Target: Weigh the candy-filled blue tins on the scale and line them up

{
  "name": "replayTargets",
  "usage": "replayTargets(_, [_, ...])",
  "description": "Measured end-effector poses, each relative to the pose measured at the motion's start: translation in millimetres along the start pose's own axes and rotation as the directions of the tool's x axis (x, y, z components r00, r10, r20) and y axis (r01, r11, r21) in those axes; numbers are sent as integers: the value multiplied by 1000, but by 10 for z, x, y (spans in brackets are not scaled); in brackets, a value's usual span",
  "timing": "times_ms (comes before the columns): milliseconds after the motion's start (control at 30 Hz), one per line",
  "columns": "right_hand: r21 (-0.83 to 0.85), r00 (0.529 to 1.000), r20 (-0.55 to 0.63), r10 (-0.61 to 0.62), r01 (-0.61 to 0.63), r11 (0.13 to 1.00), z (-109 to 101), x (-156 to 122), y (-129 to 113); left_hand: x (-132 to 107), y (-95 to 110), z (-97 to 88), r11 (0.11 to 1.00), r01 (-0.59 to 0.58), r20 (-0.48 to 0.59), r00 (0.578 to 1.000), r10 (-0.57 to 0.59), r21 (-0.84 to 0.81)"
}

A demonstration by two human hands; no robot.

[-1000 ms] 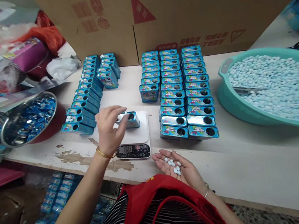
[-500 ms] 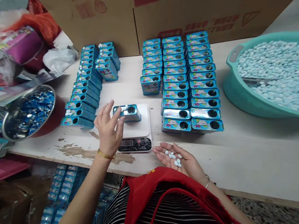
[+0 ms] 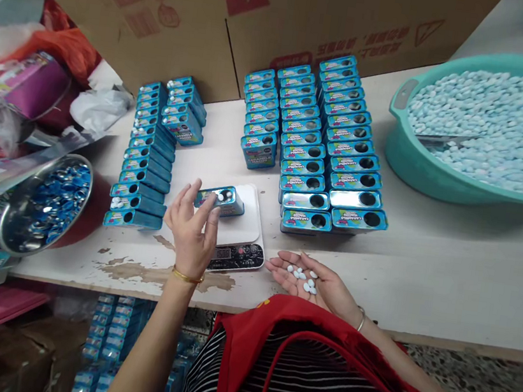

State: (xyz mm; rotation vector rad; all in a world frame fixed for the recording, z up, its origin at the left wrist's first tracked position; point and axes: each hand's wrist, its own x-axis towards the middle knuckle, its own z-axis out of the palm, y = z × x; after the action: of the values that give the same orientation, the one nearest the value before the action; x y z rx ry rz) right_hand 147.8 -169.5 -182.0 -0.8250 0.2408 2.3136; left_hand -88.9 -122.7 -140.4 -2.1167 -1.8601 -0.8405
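My left hand [image 3: 192,229] hovers at the left end of a small blue tin [image 3: 225,199] that lies on a white digital scale [image 3: 245,227]. Its fingers are apart, and the thumb tip touches a white candy [image 3: 217,196] lying on the tin's top beside the round hole. My right hand [image 3: 314,286] rests palm up at the table's front edge, right of the scale's display, cupping several pale blue candies [image 3: 301,277] in the palm.
Rows of several blue tins [image 3: 319,146] with open holes stand right of the scale, more tins [image 3: 145,161] to the left. A teal basin [image 3: 399,105] of candies sits far right, a metal bowl [image 3: 10,234] of blue caps far left. A cardboard box [image 3: 169,17] stands behind.
My left hand let go of the tin, spread its fingers, then brought its thumb to the candy on top. The right hand stayed palm up with the candies.
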Motion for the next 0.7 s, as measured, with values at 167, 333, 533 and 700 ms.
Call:
replayTargets(167, [-4, 1000, -13, -4, 4, 1000, 34, -5, 3, 163, -78, 37, 998, -57, 77, 995, 55, 19])
replayTargets(333, [0, 1000, 9, 19, -19, 1000, 93, 19, 9, 137, 102, -51, 991, -122, 85, 988, 127, -58])
replayTargets(533, [39, 998, 48, 28, -29, 999, 81, 23, -6, -346, 796, -38, 878, -304, 353, 828, 436, -370])
replayTargets(700, [-54, 999, -19, 46, -47, 997, 31, -11, 15, -595, 998, 164, 891, -251, 532, 728, 432, -379])
